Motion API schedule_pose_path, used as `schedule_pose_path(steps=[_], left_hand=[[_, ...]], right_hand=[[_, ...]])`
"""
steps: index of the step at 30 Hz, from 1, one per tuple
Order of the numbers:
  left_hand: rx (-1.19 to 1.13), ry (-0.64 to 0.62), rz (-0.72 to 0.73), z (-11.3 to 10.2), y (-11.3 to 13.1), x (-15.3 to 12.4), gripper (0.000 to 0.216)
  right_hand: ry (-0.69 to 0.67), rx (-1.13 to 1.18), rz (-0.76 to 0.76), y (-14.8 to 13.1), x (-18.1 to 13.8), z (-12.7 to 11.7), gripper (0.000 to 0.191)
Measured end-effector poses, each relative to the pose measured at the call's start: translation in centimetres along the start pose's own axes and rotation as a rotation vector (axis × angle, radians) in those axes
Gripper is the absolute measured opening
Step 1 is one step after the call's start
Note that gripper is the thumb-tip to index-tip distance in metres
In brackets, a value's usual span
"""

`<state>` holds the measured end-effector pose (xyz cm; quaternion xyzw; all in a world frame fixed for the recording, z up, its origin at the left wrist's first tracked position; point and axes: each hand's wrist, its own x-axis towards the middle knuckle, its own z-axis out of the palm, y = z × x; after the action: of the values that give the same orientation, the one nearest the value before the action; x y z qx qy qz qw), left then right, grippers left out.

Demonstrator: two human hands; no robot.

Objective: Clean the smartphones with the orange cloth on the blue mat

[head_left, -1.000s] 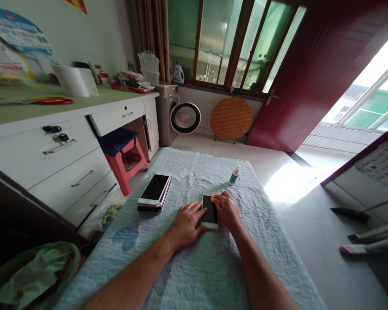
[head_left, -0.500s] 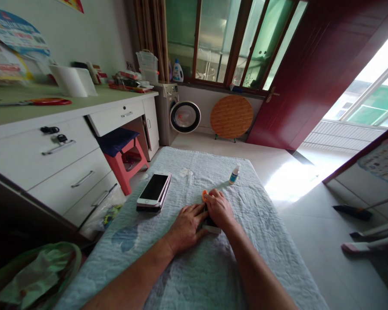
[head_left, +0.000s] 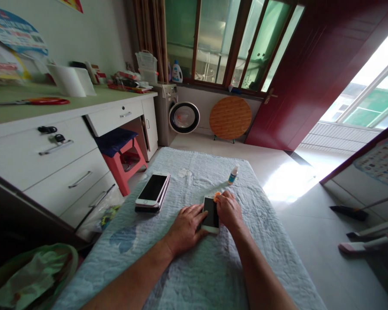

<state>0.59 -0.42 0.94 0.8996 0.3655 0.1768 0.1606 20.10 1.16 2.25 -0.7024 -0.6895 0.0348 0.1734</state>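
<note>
Pinching orange cloth [head_left: 217,197], the right hand [head_left: 229,210] touches a white phone [head_left: 211,218], left hand [head_left: 185,227] spread against it.

harsh white glare across the floor [head_left: 283,181]

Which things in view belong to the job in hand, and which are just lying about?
Job in hand:
phone, touched by the left hand
orange cloth, in the right hand
stacked phones and bottle, probably

Lying about:
scissors
paper roll
stool
broom

You are in what looks like a home, with a curtain [head_left: 150,38] and washing machine [head_left: 164,114] left of upper centre.
</note>
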Motion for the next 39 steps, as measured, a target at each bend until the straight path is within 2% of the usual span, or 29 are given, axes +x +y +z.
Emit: schedule_pose_path(steps=[8, 13, 21, 26, 29, 32, 35, 39], left_hand=[[-0.044, 0.032, 0.035, -0.4, 0.2, 0.1, 0.053], [-0.026, 0.043, 0.017, -0.4, 0.5, 0.1, 0.056], [0.035, 0.018, -0.036, -0.3, 1.0, 0.0, 0.051], [0.048, 0.023, -0.065, -0.1, 1.1, 0.0, 0.052], [0.058, 0.033, -0.083, 0.0, 0.8, 0.1, 0.053], [0.067, 0.051, -0.106, 0.3, 0.1, 0.0, 0.053], [0.032, 0.134, -0.07, 0.4, -0.6, 0.0, 0.05], [-0.187, 0.272, -0.079, -0.3, -0.1, 0.3, 0.044]], right_hand=[[-0.023, -0.008, -0.175, -1.8, 0.7, 0.9, 0.026], [-0.036, 0.02, -0.239, -1.8, 0.7, 0.8, 0.025], [-0.033, 0.027, -0.118, 0.1, 0.3, -0.1, 0.026], [-0.034, 0.112, -0.037, 1.1, -0.2, -1.0, 0.024], [0.001, 0.319, -0.012, 1.2, -0.3, -1.4, 0.021], [-0.026, 0.726, 0.09, 0.8, -0.4, -1.2, 0.029], [-0.119, 1.099, 0.204, 0.0, -0.5, -0.7, 0.046], [-0.149, 1.342, 0.202, -0.9, -0.7, -0.6, 0.053]])
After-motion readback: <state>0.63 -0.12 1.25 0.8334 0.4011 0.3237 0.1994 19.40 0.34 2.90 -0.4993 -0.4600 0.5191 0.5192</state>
